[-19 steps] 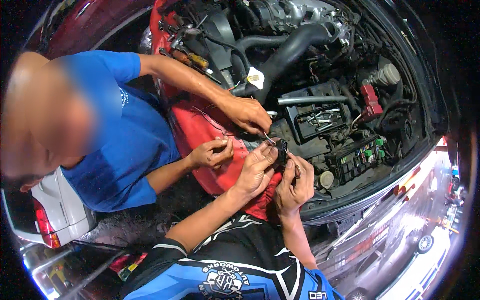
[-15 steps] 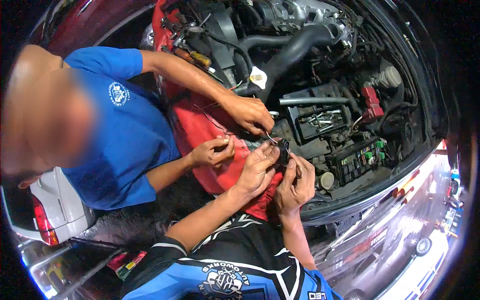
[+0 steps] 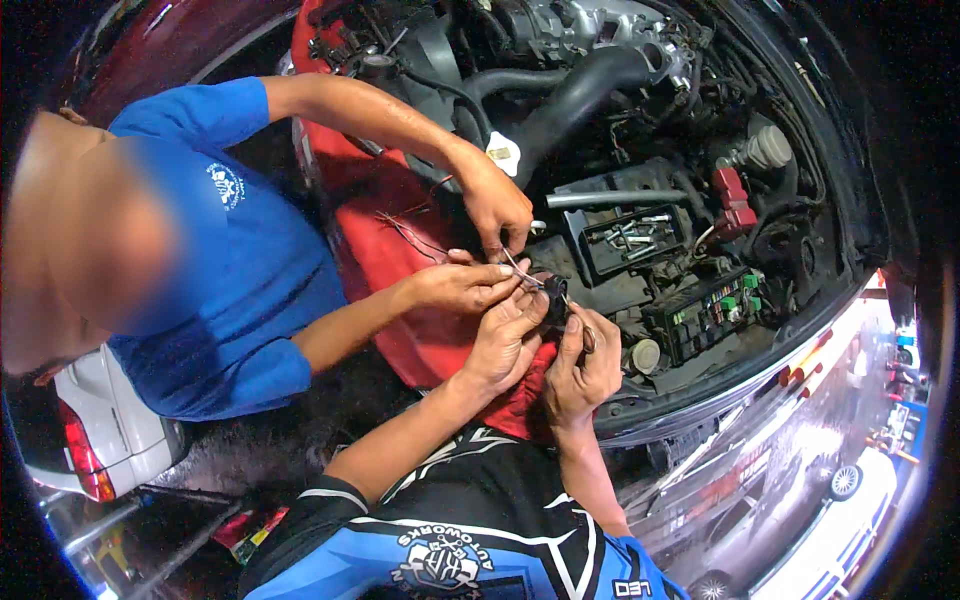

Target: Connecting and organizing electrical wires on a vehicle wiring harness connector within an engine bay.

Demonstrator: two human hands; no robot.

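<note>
My left hand (image 3: 505,338) is closed around the near side of a round black connector (image 3: 557,288), with thin pale wires (image 3: 522,268) running out of it. My right hand (image 3: 584,372), fingers pinched, is at the connector's right side. A slim thing between its fingertips is too small to name. Across from me, a co-worker in a blue shirt has one hand (image 3: 498,205) pinching the wires from above. That person's other hand (image 3: 455,286) is at the same wires, its fingertips close to my left hand.
A red cover (image 3: 375,235) drapes the car's front edge beneath our hands. Beyond lie a black tray of metal bolts and sockets (image 3: 632,240), a metal tube (image 3: 615,198), a fuse box (image 3: 705,315), a red terminal cover (image 3: 734,200) and a thick black hose (image 3: 590,100).
The co-worker's lower hand has moved right, from above the red cover to the wires beside my left hand. My hands keep their hold on the connector; the whole view has shifted slightly.
</note>
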